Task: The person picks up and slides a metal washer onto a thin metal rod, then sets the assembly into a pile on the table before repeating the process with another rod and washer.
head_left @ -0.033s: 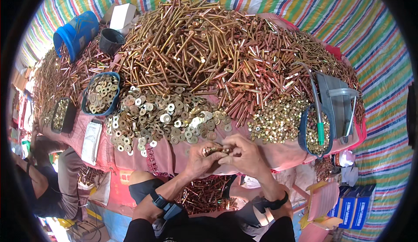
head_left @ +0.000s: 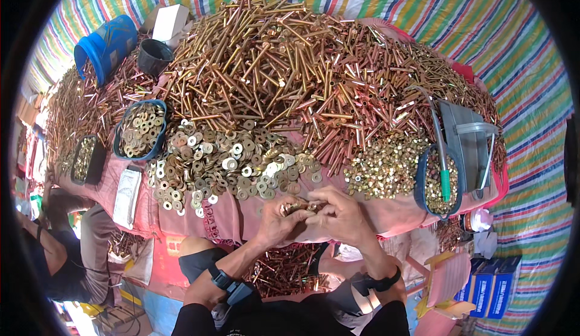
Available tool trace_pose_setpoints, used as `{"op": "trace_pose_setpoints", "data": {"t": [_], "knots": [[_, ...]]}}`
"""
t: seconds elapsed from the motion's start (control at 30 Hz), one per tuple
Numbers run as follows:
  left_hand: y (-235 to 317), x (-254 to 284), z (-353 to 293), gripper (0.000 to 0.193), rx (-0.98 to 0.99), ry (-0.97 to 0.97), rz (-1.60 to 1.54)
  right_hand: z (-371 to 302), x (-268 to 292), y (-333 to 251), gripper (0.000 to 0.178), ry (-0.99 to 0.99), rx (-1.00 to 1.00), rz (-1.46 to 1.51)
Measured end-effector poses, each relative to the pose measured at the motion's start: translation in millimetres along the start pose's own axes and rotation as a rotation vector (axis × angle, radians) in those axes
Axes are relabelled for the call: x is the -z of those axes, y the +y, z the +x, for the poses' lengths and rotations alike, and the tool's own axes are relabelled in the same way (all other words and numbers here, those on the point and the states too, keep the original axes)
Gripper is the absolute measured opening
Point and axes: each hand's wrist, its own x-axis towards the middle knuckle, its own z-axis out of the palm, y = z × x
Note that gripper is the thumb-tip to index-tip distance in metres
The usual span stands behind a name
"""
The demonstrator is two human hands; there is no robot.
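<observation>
Both my hands meet in front of the heap, at the near side of the cloth-covered table. My left hand (head_left: 280,220) is closed around a gold-coloured metal fastener (head_left: 292,208), mostly covered by the fingers. My right hand (head_left: 339,214) pinches at its right end, where a small round metal piece (head_left: 312,206) shows between the fingertips; its exact kind is hard to make out. Just beyond my left hand spreads a pile of flat washers (head_left: 235,158). Beyond my right hand lies a pile of small nuts (head_left: 383,170). Long bolts (head_left: 260,64) form the large heap behind.
A blue tub (head_left: 117,148) of washers stands left; a dark blue tub (head_left: 421,185) of nuts, with a green-handled tool (head_left: 445,182), stands right beside a grey bin (head_left: 462,148). A blue bucket (head_left: 103,49) lies far left. Another person's leg (head_left: 95,239) shows at lower left.
My right fingertips have shifted very slightly at the end of the held fastener. Everything else stays where it was.
</observation>
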Motion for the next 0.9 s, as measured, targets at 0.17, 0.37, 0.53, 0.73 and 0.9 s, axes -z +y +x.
{"op": "trace_pose_setpoints", "data": {"t": [0.17, 0.37, 0.53, 0.73, 0.9], "knots": [[-1, -2, 0, 0.007, -0.028, -0.013, -0.079, 1, 0, 4, 0.024, 0.030, 0.205, -0.220], [3, 0, -1, 0.008, -0.017, -0.024, -0.096, -3, -12, 9, 0.021, 0.222, 0.116, -0.237], [8, 2, 3, 0.019, 0.105, 0.120, -0.111, 3, 7, 10, 0.014, -0.015, -0.420, 0.165], [14, 3, 0, 0.024, 0.067, 0.115, -0.137, 12, 8, 23, 0.026, -0.106, -0.284, -0.270], [19, 9, -11, 0.026, 0.152, 0.099, -0.191, 30, 6, 42, 0.031, 0.177, -0.219, -0.552]]}}
